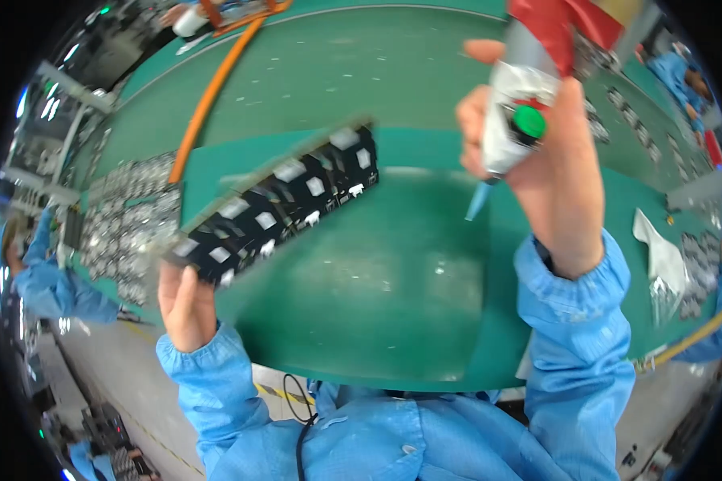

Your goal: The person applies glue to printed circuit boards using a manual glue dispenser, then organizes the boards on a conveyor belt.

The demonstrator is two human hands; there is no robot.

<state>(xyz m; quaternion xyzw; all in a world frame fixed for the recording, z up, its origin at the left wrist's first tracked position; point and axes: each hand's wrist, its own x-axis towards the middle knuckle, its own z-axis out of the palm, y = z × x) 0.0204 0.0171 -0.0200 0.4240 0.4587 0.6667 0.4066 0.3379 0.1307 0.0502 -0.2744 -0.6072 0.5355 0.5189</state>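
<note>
Above the green table (361, 321), your left hand (186, 311) pinches the near end of the black panel (285, 204), its length slanting rightward toward the far edge, apart from the blue-tipped dispenser (501, 92) your right hand (560, 180) clasps.

orange strip (211, 92), upper left | co-worker (66, 287), left | white item (663, 253), right

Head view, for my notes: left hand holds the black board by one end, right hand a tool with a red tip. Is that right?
Not quite: the head view shows a blue tip, not red. The left hand holds the black board by one end, the right hand the tool.
</note>
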